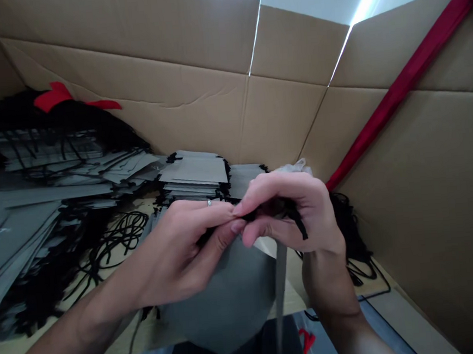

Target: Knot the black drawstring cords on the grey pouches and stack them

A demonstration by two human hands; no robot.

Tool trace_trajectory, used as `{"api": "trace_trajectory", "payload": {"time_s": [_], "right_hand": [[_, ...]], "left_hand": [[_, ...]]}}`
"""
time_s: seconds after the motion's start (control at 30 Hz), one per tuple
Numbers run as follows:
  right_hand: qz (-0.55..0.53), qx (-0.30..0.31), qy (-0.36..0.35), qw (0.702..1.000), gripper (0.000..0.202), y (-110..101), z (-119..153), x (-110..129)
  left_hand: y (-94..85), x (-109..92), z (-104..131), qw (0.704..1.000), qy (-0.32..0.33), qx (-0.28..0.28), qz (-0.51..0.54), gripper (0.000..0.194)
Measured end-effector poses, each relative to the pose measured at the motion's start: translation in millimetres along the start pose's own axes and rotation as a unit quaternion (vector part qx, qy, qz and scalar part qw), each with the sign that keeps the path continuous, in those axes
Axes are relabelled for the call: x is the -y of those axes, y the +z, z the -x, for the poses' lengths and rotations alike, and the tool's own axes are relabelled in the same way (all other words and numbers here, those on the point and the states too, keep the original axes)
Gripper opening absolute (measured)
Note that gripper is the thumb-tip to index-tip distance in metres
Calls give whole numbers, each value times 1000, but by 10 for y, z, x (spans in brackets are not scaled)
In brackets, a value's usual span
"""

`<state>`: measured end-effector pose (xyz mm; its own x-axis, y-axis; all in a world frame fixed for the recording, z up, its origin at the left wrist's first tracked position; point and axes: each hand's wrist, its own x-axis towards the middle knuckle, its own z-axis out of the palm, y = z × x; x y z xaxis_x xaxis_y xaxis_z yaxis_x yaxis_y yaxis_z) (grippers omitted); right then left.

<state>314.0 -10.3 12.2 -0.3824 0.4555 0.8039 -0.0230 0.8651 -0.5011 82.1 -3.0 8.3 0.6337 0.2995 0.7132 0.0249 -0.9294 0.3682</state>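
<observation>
cord [300,225] between left hand [183,242] and right hand [320,213], over panel [229,297]

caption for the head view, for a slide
Left hand and right hand pinch black cord above a grey panel, with stacked grey panels and cardboard behind.

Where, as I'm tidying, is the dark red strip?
Head view, right side: the dark red strip slants down the cardboard wall toward the right hand.

White light glared over the tall brown cardboard wall [129,57] and through its slits [254,37]; below it, a soft black heap [107,124] sank into shadow, a narrow grey strip [281,293] blurred.
</observation>
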Motion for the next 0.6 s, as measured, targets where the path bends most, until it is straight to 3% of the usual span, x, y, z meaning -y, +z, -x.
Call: {"api": "trace_trajectory", "payload": {"time_s": [0.23,0.43,0.6], "right_hand": [[9,-65,7,998,22,148,-2,-19],[-135,-50,22,989,10,229,2,-144],[-238,-60,53,968,17,297,22,-175]], "left_hand": [[22,-36,23,999,-6,-38,-22,30],[95,-5,105,995,24,-88,-30,21],[137,-9,164,992,27,-110,-51,20]]}}
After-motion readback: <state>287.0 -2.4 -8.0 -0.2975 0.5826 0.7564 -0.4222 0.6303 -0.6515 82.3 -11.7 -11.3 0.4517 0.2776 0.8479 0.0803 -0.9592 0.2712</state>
